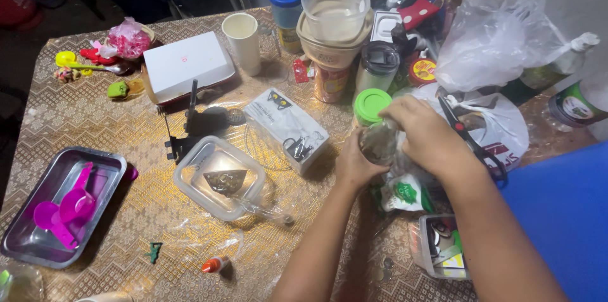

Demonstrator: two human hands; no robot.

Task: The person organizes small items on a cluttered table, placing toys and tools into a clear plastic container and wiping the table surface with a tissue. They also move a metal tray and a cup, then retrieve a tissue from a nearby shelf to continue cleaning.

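Note:
A small clear glass jar [377, 144] stands on the patterned tablecloth right of centre. My left hand [356, 164] wraps around its side from the left. My right hand [425, 136] covers its top from the right, fingers curled over it. Just behind the jar sits a round green lid [371, 104]. A small white and green packet [404, 192] lies below my right hand.
A clear plastic container [218, 177] sits at centre, a metal tray [63, 204] with pink scoops [63, 208] at left. A white box [187, 64], paper cup [243, 41], stacked tubs [334, 20], plastic bags [497, 33] and scissors [472, 140] crowd the back and right.

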